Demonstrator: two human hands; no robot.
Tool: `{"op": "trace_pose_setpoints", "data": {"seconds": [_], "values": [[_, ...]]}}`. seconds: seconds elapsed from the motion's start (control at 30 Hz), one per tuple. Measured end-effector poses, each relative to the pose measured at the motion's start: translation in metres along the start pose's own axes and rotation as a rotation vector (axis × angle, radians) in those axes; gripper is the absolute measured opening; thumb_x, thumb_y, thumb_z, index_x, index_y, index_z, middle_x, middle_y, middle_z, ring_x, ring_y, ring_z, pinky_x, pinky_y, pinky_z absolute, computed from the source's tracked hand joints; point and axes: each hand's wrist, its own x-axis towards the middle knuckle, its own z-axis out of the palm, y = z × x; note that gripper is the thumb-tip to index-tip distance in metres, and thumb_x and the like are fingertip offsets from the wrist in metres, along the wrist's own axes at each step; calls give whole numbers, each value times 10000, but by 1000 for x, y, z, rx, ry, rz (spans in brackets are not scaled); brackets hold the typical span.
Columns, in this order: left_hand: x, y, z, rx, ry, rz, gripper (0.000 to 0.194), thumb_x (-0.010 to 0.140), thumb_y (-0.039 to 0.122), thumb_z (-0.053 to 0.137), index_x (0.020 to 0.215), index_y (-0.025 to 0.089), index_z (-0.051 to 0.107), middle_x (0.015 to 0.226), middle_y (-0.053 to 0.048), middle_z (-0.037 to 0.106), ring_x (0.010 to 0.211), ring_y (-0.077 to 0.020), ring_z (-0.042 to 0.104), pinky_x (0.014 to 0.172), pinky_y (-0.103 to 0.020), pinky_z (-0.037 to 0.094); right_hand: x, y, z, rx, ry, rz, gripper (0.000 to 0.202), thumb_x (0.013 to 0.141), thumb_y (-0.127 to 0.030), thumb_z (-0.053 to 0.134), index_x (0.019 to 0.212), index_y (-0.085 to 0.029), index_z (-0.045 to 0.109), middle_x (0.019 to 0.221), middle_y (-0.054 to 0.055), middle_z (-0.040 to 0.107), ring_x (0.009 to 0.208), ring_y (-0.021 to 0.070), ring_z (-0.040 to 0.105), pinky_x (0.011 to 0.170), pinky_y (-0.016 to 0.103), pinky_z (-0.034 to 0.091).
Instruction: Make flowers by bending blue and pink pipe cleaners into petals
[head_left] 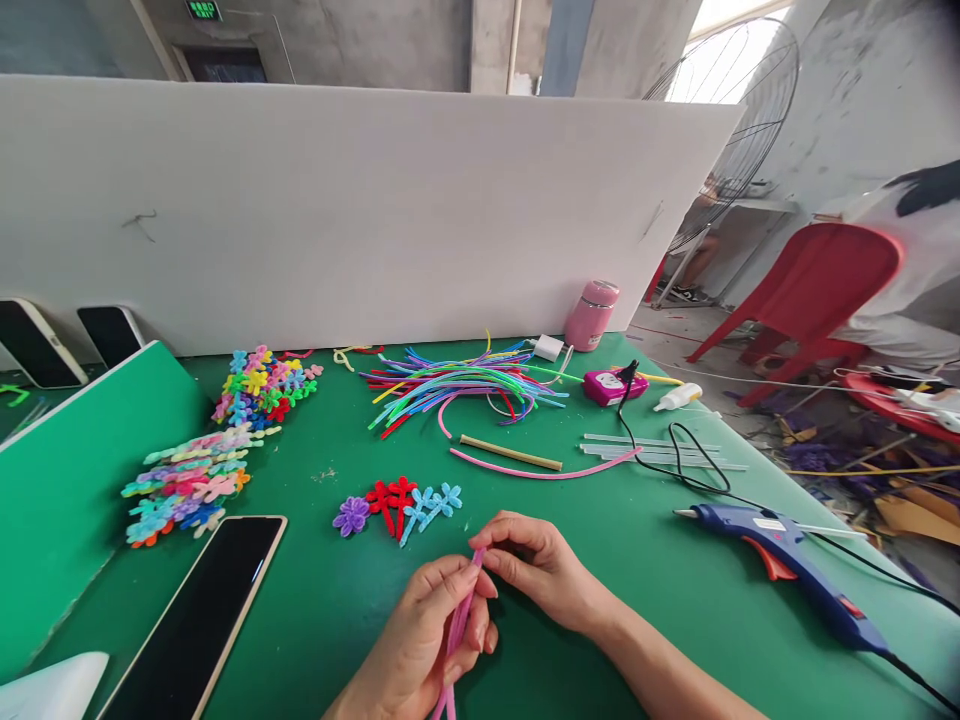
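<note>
Pink pipe cleaners (458, 628) run through my left hand (439, 625), closed around them with the loose ends hanging below. At their upper tip, my right hand (536, 568) pinches with thumb and forefinger, close against the left fingertips. Just beyond my hands lie a purple pipe-cleaner flower (351, 516), red flowers (391, 500) and light blue flowers (430, 508), side by side. A single pink pipe cleaner (544, 474) curves across the table behind them, beside a thin tan stick (510, 453).
A multicoloured pipe-cleaner bundle (465, 385) lies at the back. Finished flowers (262, 385) are heaped left, near a phone (199, 620). To the right are a blue glue gun (787, 565) with its cord, clear glue sticks (660, 452), a pink box (615, 387) and a pink bottle (592, 316).
</note>
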Motion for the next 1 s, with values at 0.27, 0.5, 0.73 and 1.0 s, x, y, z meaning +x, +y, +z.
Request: {"op": "trace_pose_setpoints", "data": {"seconds": [0.27,0.5,0.73,1.0], "values": [[0,1,-4,0,-51,-4,205,789,266,488,666,126,576,410,44,515,272,-14,330,514,-232,376,-1,-2,-2,-92,-1,-35,191,799,-317,520,858,-164,618,749,30,556,665,113,506,614,246,421],[-2,5,-5,-40,-149,-40,210,766,240,492,611,124,572,368,43,506,242,-11,291,547,-259,380,-2,-14,-6,-292,-109,-229,180,831,-276,478,910,-186,613,824,56,616,757,137,556,681,262,447],[-5,9,-4,-4,-210,-39,220,756,266,523,594,123,567,354,57,473,248,-12,290,542,-265,382,-1,-33,-10,-781,-240,-382,223,876,-252,378,878,-173,586,815,72,617,753,151,530,665,279,364],[-5,2,-1,406,-62,80,261,758,370,492,639,143,535,421,39,442,319,-48,292,328,-193,136,0,-49,-14,-973,-398,-263,187,820,-166,381,716,-156,536,651,18,527,598,114,436,552,224,314]]}}
